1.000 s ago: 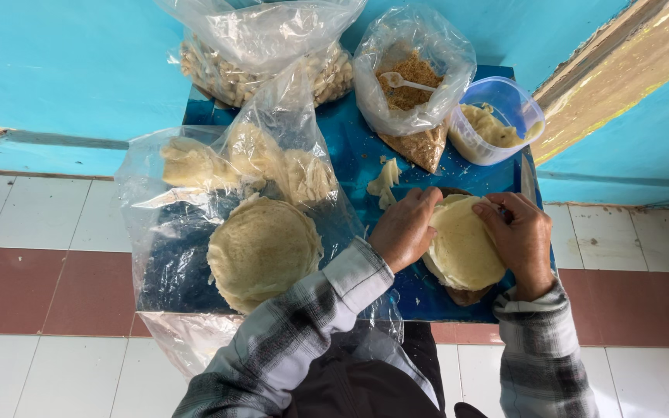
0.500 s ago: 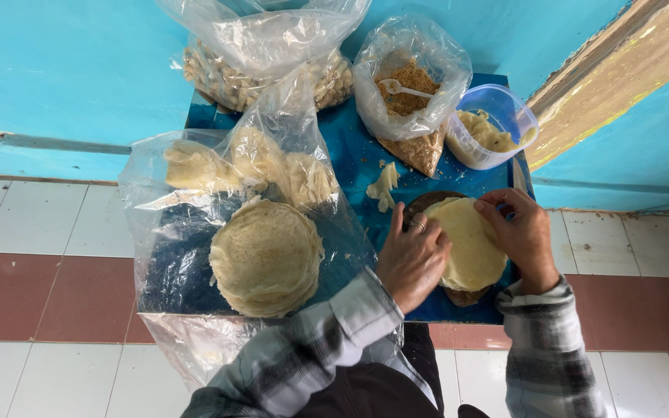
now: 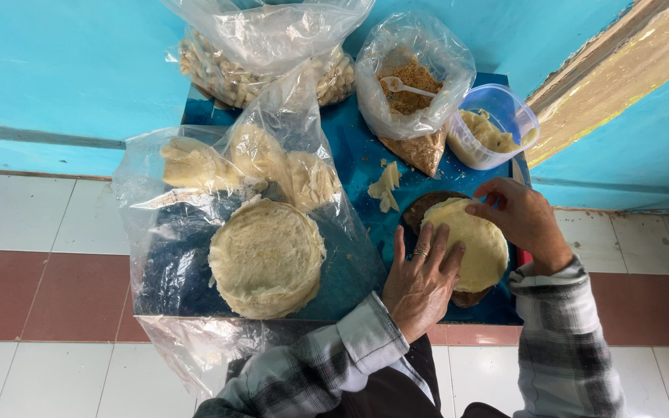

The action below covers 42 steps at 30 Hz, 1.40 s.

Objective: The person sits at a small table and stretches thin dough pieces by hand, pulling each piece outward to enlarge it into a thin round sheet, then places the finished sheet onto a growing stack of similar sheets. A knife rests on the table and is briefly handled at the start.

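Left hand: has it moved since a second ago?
Yes. The left hand has slid down the dough disc, from its upper left edge toward the blue table's near edge.
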{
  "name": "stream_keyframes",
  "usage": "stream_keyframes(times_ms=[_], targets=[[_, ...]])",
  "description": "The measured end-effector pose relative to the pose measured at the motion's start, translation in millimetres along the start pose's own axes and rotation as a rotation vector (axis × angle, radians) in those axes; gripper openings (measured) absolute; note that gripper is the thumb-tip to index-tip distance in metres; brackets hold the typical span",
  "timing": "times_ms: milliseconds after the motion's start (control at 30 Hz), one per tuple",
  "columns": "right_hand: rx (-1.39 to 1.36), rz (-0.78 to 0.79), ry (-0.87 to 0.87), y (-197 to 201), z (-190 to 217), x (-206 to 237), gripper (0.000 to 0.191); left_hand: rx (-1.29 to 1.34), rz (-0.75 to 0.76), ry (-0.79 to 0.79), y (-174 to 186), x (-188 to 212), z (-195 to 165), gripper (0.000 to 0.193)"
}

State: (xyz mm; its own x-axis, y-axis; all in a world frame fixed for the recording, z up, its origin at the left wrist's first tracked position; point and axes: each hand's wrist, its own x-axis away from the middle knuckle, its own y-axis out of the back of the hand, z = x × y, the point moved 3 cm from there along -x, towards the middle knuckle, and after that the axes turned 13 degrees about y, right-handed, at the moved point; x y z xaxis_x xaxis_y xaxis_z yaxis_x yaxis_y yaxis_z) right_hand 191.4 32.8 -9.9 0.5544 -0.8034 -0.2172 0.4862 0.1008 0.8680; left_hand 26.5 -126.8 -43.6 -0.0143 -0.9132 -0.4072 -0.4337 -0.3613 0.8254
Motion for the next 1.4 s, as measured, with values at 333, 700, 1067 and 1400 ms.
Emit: stream_keyframes(times_ms=[333,700,1067,1400], targets=[[-0.298,0.094,0.031,13,21,9,0.020,-0.016,-0.002,0.002,0,-1,0,0.057],[-0.465,0.077,-0.030,-8,31,-12,0.021,-0.036,0.033,-0.007,-5,-2,-1,0.061],[-0.240,0.165,0.043,-18,18,-19,0.019,-0.027,0.012,-0.002,-8,-1,-1,0.060],[0.004,-0.075,0.373,-22,42,-24,0.017,-0.030,0.020,0.017,-12,3,0,0.056]])
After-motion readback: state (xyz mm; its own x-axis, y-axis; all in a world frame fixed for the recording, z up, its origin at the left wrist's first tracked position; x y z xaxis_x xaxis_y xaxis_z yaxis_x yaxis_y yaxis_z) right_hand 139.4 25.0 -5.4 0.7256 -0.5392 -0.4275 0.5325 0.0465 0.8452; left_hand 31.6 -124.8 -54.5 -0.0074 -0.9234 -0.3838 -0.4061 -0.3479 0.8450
